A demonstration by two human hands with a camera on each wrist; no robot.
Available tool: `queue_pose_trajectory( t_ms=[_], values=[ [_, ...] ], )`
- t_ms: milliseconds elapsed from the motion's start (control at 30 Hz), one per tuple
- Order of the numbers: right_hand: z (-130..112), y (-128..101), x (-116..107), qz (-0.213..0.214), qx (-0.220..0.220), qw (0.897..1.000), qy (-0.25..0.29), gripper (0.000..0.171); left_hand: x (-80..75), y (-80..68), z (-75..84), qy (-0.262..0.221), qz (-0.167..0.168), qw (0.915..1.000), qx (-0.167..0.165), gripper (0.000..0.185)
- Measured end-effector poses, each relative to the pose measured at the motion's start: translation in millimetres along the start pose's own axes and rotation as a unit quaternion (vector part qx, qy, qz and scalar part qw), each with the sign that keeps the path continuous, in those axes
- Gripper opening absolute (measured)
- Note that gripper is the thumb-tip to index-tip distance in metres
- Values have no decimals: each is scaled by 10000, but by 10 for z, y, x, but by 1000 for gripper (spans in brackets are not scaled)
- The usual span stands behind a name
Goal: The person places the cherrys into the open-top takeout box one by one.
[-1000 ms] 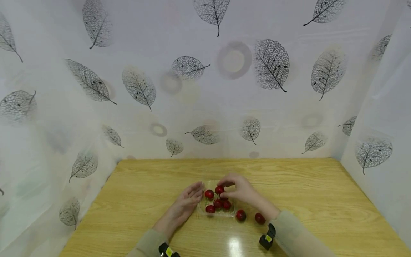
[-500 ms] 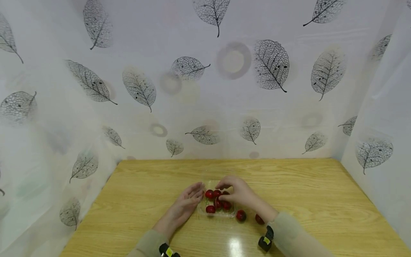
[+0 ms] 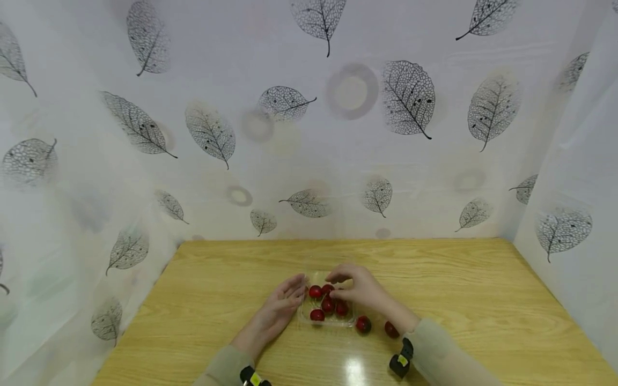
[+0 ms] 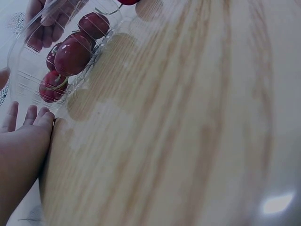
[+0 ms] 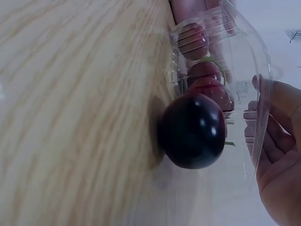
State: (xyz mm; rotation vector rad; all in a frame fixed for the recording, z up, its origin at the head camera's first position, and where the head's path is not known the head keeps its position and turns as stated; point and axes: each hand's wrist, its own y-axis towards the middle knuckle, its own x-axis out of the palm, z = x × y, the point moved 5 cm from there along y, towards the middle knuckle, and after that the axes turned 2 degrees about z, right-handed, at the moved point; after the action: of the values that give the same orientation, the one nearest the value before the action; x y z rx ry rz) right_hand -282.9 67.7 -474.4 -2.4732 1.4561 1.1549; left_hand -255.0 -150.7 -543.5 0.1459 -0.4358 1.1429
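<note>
A clear plastic container (image 3: 338,322) with several red cherries (image 3: 328,305) in it sits on the table between both hands. My left hand (image 3: 278,306) rests along its left side, fingers extended. My right hand (image 3: 358,287) is over the container's right side, thumb and fingers apart and curved, with nothing gripped between them. In the right wrist view its fingers (image 5: 275,141) show partly through the clear wall. Green stems show on cherries (image 5: 204,73) inside. Part of the container's contents is hidden under the right hand.
Outside the container, one cherry (image 3: 363,325) lies by its front right corner. Another cherry (image 3: 391,329) lies farther right, under the right wrist. A leaf-patterned sheet (image 3: 309,161) encloses the wooden table (image 3: 232,262) at back and sides.
My right hand has lowered a cherry into the container and let go of it, its fingers now parted above the cherries. The left hand has stayed at the side.
</note>
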Motion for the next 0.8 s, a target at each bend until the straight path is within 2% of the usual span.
queue_pose_trajectory(
  t_ms=[133,300,800],
  values=[
    [11,5,-51,128,175,9996,153,29,-2,0,1,-20,-27,10000,26,78],
    [13,-7,-137,236,194,9991,303,30,8,-4,-5,-30,-55,10000,35,77],
    [62,-153,-397,438,330,9985,10,29,20,-23,22,-67,-50,10000,2,79]
  ],
)
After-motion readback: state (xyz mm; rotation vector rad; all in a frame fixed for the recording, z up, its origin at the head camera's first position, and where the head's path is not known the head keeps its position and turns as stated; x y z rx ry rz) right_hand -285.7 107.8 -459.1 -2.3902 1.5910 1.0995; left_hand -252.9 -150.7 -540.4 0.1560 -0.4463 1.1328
